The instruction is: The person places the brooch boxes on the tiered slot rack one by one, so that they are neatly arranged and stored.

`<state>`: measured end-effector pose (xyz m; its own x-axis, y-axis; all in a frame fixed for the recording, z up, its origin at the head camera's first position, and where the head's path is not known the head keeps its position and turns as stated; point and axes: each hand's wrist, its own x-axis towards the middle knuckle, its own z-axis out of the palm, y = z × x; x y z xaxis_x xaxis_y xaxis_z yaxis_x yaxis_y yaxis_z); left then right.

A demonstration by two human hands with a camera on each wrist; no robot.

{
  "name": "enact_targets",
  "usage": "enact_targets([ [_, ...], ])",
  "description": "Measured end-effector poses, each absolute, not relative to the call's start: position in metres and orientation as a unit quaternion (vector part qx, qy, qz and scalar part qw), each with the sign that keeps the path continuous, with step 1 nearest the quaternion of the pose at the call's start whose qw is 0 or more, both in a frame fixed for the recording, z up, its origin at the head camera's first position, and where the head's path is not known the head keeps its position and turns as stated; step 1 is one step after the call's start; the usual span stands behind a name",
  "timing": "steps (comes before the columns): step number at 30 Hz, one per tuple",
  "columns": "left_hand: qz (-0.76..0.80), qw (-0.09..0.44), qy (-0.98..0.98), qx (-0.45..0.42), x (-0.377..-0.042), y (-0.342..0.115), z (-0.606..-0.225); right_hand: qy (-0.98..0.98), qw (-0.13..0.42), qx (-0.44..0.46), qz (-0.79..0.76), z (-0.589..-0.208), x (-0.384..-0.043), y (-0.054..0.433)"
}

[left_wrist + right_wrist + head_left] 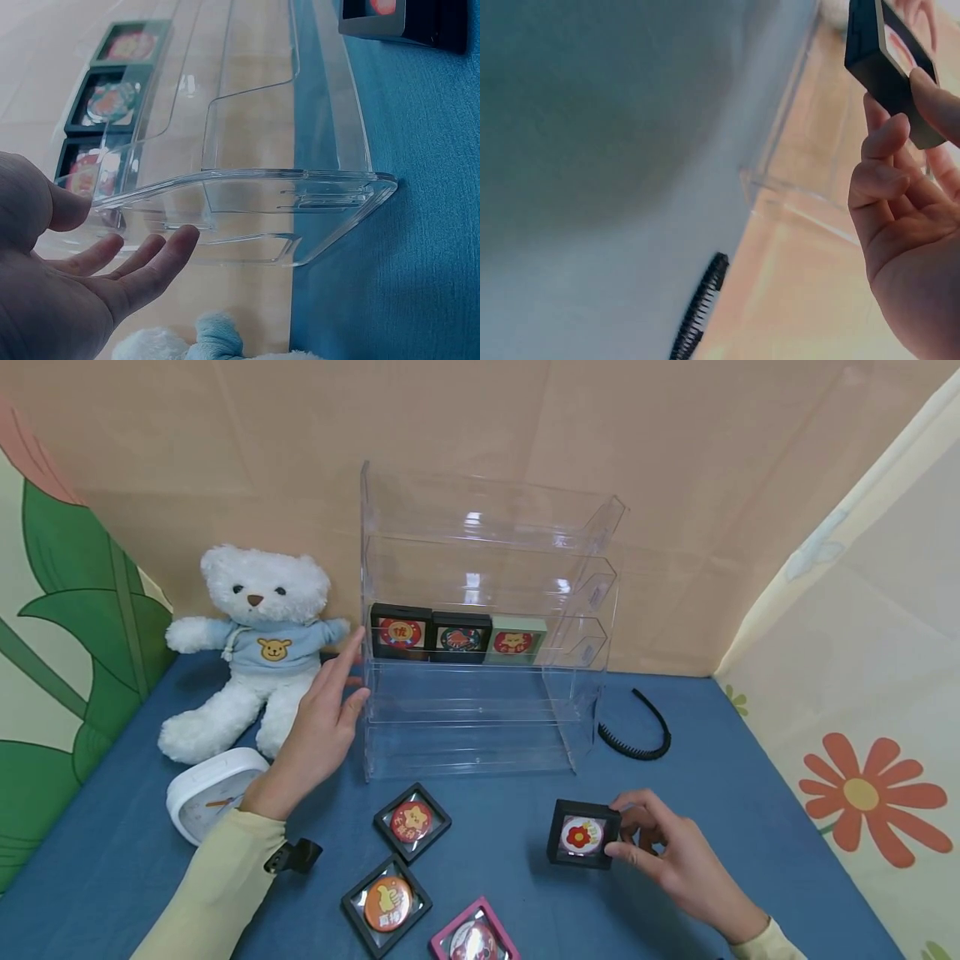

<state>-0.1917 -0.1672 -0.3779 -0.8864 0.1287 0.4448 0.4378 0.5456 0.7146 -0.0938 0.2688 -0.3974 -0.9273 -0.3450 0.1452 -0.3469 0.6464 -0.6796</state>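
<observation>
My right hand (675, 856) pinches a black square display case (582, 834) with a red-flower badge by its right edge, thumb in front. In the right wrist view the case (889, 71) is seen edge-on between thumb and fingers. With fingers extended, my left hand (318, 727) is at the left side panel of a clear tiered rack (465, 752). The left wrist view puts its thumb and fingers (154, 274) on either side of that panel's edge. Two black cases (401, 633) and a pale green case (516, 641) stand side by side on a rack tier.
Two black cases (412, 822) and a pink case (474, 935) lie on the blue cloth in front. A white teddy bear (258, 643) and a white clock (213, 793) are at left. Right of the rack lies a curved black toothed band (637, 752).
</observation>
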Motion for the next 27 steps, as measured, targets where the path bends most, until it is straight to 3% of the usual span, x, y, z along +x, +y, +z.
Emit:
enact_targets([
  [14,-0.447,0.174,-0.862,-0.163,-0.192,-0.169,-0.379,-0.918,0.133,0.191,0.320,-0.366,-0.144,0.279],
  [27,-0.445,0.178,-0.862,-0.168,-0.193,-0.170,-0.381,-0.919,0.186,0.177,0.300,-0.342,-0.181,0.270],
])
